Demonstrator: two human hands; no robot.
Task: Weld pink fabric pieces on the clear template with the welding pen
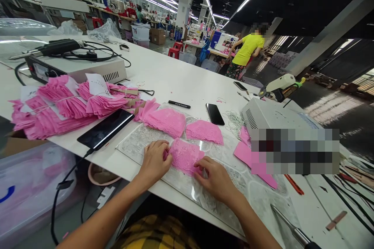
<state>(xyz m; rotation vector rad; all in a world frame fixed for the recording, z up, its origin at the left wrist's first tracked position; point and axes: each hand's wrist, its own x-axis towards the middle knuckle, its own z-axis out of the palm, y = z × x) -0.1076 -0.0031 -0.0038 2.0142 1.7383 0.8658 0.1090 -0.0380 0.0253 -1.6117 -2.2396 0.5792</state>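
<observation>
A pink lace fabric piece (186, 156) lies on a clear, scuffed board (178, 181) in front of me. My left hand (156, 159) pinches its left edge between thumb and fingers. At the lower right corner of the same piece, the thumb and fingertips of my right hand (212, 175) close on the lace. Just beyond are two more lace pieces, a stacked left one (168, 120) and a smaller right one (204, 131). Flat pink fabric (254, 163) rests to the right of my right hand.
Bundled pink pieces (67, 103) and a large phone (106, 130) lie left. A black marker (179, 104) and smaller phone (214, 114) lie beyond the lace. Metal-tipped tool (292, 227) and orange cutter (294, 184) sit right. A person in yellow (247, 50) stands farther off.
</observation>
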